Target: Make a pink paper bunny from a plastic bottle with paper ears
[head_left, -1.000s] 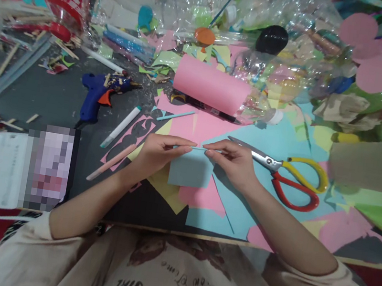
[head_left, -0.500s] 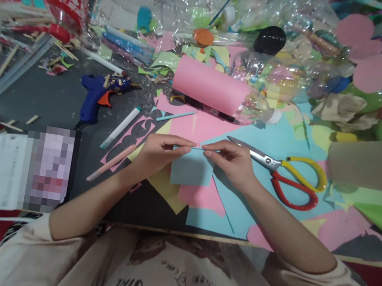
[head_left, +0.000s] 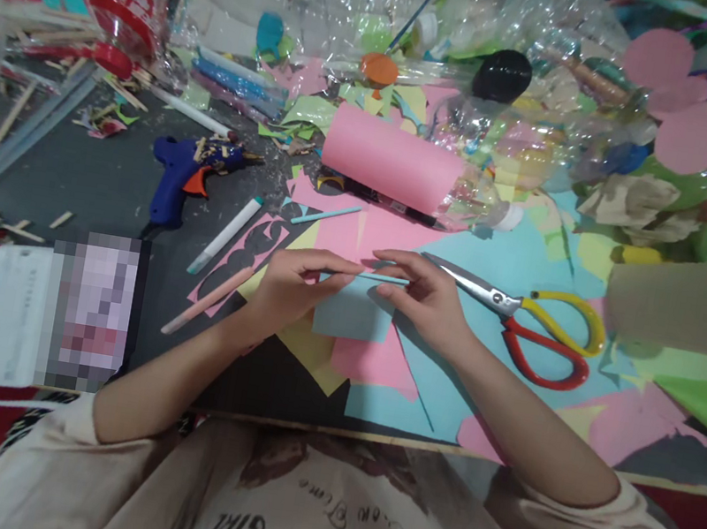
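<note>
A small light-blue sheet of paper (head_left: 354, 311) hangs between my hands, its top edge rolled or folded into a narrow strip. My left hand (head_left: 297, 284) pinches the left part of that edge between thumb and fingers. At the right end, my right hand (head_left: 432, 299) has its index finger lifted away from the thumb, and the strip lies in the gap. Whether its other fingers touch the paper is hidden. Just right of it lie large scissors (head_left: 501, 301) with yellow and red handles. A thin light-blue paper roll (head_left: 326, 214) rests beyond my left hand.
A bottle wrapped in pink paper (head_left: 393, 159) lies ahead. To the left are a blue glue gun (head_left: 183, 175), a white marker (head_left: 225, 235), a pink paper roll (head_left: 206, 299) and a phone (head_left: 97, 313). Coloured paper scraps and plastic bottles crowd the back and right.
My right hand has loosened its pinch, its index finger rising off the paper edge. The left hand keeps its grip. More of the rolled strip shows now.
</note>
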A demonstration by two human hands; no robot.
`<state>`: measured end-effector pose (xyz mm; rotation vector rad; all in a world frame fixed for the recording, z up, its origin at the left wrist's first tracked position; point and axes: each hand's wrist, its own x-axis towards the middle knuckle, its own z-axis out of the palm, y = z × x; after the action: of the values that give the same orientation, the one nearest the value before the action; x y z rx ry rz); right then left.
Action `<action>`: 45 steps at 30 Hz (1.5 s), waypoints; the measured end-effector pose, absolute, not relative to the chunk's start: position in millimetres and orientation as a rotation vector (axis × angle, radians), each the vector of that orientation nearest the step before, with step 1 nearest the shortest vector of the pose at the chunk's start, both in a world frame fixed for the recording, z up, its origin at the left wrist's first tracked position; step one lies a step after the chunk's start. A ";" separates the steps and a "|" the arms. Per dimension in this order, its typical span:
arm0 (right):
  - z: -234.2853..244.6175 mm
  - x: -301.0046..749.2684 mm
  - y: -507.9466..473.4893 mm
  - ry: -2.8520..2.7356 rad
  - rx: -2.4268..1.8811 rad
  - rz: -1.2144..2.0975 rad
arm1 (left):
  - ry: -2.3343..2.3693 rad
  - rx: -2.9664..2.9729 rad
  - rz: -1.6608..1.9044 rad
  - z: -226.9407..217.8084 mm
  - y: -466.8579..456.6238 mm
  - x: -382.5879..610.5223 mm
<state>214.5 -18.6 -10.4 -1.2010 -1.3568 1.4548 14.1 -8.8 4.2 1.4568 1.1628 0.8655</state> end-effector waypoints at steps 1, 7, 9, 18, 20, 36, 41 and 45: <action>-9.4 214.6 -18.6 -1.399 -1.211 1.453 | 1.154 1.479 0.870 3.9 -9.5 14.2; -2.4 215.0 -17.9 -1.599 -1.253 1.444 | 1.035 1.615 0.945 1.5 -13.4 14.9; -2.0 215.0 -17.8 -1.613 -1.249 1.442 | 1.036 1.634 0.933 1.8 -13.9 15.2; -3.6 215.5 -17.6 -1.660 -1.239 1.430 | 1.074 1.589 0.743 4.3 -10.7 15.3; -3.4 215.6 -17.5 -1.671 -1.226 1.447 | 1.047 1.581 0.723 3.8 -10.9 15.2; -1.8 215.1 -16.9 -1.665 -1.232 1.466 | 0.998 1.589 0.765 2.5 -13.1 15.3; -2.1 214.7 -17.3 -1.659 -1.235 1.463 | 0.986 1.593 0.797 1.4 -12.8 15.5; -2.2 215.0 -17.6 -1.656 -1.241 1.460 | 0.984 1.592 0.817 2.3 -13.4 15.1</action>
<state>215.0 -17.6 -2.2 -1.2410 -1.6561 1.4604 15.1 -13.4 2.3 1.5924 0.9842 0.8169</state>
